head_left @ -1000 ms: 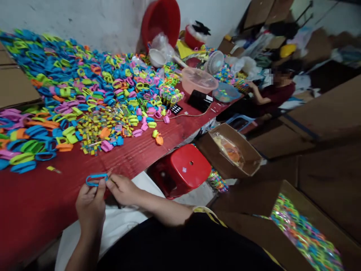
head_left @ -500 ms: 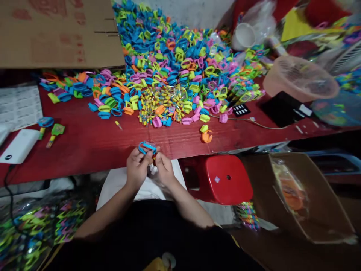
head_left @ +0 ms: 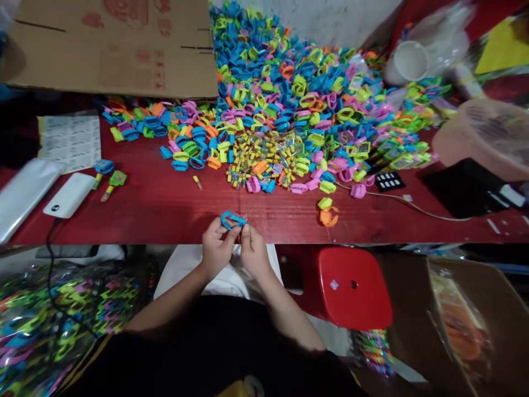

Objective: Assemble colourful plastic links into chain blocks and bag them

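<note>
Nearest, just above the lap, a left hand (head_left: 217, 251) and a right hand (head_left: 254, 253), both grips clenched, fingertips pinching a blue plastic loop (head_left: 231, 219) from either side, the loop held just over the near edge of the red surface (head_left: 157, 223). Low on the left, a clear plastic bag (head_left: 70, 314) packed with neon green, pink and blue links. Low on the right, just past a red plastic stool (head_left: 353, 286), a cardboard box (head_left: 413, 309) holding a clear bag of orange pieces (head_left: 458, 325). Farther out on the surface, a white power bank (head_left: 69, 194) and a printed paper sheet (head_left: 70, 143) on the left, then a broad heap of multicoloured plastic loops (head_left: 289, 94) around a pile of small yellow pieces (head_left: 264, 160), with a flattened cardboard sheet (head_left: 111, 49) at its far left. Toward the far right, a pink mesh basket (head_left: 487, 138) at the frame edge, its contents hidden, and a white cup (head_left: 411, 62) beyond the heap. Compared with a second earlier, the loop pinched smaller, no longer drawn out long, and the hands closer together.
</note>
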A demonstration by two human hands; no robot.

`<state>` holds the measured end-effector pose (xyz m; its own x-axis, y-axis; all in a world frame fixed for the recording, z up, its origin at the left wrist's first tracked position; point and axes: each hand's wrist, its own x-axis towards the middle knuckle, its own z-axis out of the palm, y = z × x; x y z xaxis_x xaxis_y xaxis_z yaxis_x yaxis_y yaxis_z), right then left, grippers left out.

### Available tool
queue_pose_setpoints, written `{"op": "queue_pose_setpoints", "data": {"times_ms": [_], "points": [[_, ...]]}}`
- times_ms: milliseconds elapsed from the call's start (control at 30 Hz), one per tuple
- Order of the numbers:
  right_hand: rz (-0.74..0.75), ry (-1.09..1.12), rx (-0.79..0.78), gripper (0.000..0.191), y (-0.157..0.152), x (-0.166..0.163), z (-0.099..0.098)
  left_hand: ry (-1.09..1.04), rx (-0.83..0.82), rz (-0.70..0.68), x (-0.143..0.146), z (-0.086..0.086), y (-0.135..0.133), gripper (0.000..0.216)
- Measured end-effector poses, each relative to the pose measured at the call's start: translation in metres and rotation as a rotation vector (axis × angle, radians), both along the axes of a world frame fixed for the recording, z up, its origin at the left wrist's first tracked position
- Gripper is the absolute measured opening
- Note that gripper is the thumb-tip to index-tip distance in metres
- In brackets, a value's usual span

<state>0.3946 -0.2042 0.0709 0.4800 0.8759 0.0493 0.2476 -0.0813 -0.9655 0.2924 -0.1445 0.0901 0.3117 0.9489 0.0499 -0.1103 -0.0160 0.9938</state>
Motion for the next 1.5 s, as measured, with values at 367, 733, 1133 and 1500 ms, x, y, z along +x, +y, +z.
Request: {"op": "queue_pose_setpoints", "data": {"times_ms": [367,733,1133,1500], "points": [[0.319,-0.246,0.050,0.051,0.121,0.012,-0.038,0.906,0.058,0.552,-0.124,-0.007,0.158,0.026],[0.303,-0.520,-0.124,0.025,0.191,-0.014,-0.060,1.305,0.355,0.007,-0.061,-0.003,0.235,0.068],[0.156,0.233,0.037,0.046,0.067,0.020,-0.051,0.231,-0.158,0.150,-0.061,-0.051,0.146,0.048],[0.136,0.115,0.123,0.045,0.037,-0.002,0.000,-0.105,-0.275,-0.029,-0.032,0.002,0.049,0.054]]}}
